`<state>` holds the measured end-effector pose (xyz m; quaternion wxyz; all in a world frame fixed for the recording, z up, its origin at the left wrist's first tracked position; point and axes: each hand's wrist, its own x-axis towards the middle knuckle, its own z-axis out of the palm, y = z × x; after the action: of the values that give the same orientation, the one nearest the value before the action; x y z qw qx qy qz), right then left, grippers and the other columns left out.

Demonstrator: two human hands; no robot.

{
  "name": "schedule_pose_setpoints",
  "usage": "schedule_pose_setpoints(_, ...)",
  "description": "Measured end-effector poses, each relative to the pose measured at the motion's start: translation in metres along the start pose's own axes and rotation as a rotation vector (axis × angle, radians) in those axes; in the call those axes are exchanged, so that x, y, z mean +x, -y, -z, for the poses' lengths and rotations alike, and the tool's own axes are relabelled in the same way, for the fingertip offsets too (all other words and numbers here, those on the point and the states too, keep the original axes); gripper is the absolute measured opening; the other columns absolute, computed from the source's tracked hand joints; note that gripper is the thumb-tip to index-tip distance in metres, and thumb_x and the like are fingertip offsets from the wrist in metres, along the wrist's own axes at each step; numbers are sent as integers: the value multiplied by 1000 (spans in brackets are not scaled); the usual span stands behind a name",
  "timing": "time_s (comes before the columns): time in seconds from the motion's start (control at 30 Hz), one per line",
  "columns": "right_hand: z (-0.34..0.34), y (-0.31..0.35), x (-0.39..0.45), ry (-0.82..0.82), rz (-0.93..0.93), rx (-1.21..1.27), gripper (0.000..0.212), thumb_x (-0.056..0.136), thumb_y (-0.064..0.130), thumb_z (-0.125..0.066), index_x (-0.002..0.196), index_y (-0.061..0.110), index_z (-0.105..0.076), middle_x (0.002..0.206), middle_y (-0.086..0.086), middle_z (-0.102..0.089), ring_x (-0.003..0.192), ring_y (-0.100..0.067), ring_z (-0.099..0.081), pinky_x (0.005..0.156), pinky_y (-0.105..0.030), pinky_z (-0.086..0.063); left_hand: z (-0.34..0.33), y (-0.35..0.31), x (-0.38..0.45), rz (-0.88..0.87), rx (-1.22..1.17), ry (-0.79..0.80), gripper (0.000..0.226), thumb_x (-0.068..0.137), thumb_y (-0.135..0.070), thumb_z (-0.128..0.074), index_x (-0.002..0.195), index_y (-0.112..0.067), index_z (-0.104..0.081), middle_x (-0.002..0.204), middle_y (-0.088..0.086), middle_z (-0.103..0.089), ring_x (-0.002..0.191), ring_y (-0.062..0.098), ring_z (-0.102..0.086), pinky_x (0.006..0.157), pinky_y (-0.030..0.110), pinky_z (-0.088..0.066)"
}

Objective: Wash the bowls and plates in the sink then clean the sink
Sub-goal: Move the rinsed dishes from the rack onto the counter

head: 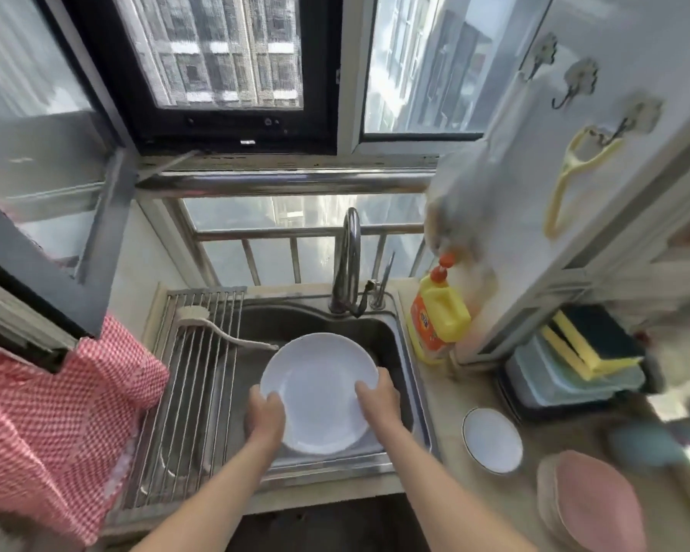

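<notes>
Both hands, left hand (265, 412) & right hand (379, 396), gripped white plate (319, 392) over sink (411, 344); pink plates (590, 500) waited near right; sink cleaning not started, prob.

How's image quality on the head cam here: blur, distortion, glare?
Head view: strong wide-angle bending, with the window frame and cabinet edge leaning outward; right side smeared, the wall hooks and sponges soft; centre sharper, the white plate and both hands, left hand and right hand, readable; bright daylight through the window, no harsh glare on the plate.
</notes>
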<state>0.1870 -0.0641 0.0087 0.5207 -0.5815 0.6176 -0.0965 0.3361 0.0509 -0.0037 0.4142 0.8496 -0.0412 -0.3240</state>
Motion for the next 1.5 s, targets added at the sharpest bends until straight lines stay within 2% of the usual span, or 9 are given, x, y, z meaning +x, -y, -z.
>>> schedule_pose_setpoints(0.1,12,-5,-15,-100,64,-31,30,89,30,-57,118,21,-51,106,-3,-63,96,-26,-62,83,-42,-55,-1,-5,-7,-122,15,4,27,91,-15,-44,116,-14,-54,104,10,-64,91,32,-58,75,36,-45)
schedule_pose_setpoints(0.2,33,-20,-33,-195,65,21,29,91,23,-56,120,18,-55,107,-3,-65,96,-26,-61,79,-33,-48,-13,-9,-21,-233,12,84,26,90,-12,-45,114,-15,-53,103,9,-64,91,31,-59,76,38,-47)
schedule_pose_setpoints(0.43,114,-96,-92,-446,-82,154,36,95,18,-53,131,16,-51,118,-5,-63,102,-28,-59,85,-35,-49,-76,-7,-99,-373,124,402,22,91,-14,-48,113,-16,-49,100,11,-60,90,33,-58,78,43,-50)
schedule_pose_setpoints(0.57,163,-157,-123,-574,-134,209,46,93,17,-54,138,13,-49,128,-9,-62,115,-34,-59,94,-39,-49,-118,7,-157,-431,250,531,22,86,-23,-48,106,-14,-51,98,12,-61,90,34,-56,77,38,-44)
schedule_pose_setpoints(0.67,195,-202,-146,-621,-178,226,38,93,18,-53,131,16,-54,117,-7,-67,101,-31,-62,79,-32,-45,-142,20,-200,-471,314,575,18,88,-25,-49,99,-10,-52,92,8,-58,85,29,-53,72,35,-37)
schedule_pose_setpoints(0.8,224,-262,-172,-588,-199,211,25,95,25,-52,117,19,-62,99,-3,-69,85,-28,-62,70,-31,-44,-170,49,-240,-455,423,563,20,95,-24,-47,88,-9,-57,87,11,-62,81,30,-57,69,37,-40)
schedule_pose_setpoints(1.07,246,-364,-200,-517,-293,205,18,91,20,-52,103,12,-63,101,-7,-69,88,-28,-65,79,-38,-56,-210,110,-295,-342,662,540,25,94,-22,-45,86,-5,-62,87,12,-65,82,31,-60,68,33,-43)
schedule_pose_setpoints(1.23,262,-392,-187,-507,-297,66,35,90,18,-55,122,5,-60,117,-12,-64,102,-32,-63,76,-33,-48,-231,133,-307,-320,702,521,22,85,-13,-46,81,-2,-65,76,13,-67,75,33,-65,72,42,-58)
schedule_pose_setpoints(1.5,276,-401,-162,-472,-282,23,33,89,17,-58,121,10,-59,112,-7,-64,98,-29,-63,74,-34,-48,-245,130,-314,-281,650,499,21,84,-6,-48,80,-6,-69,75,9,-67,75,29,-63,64,35,-49)
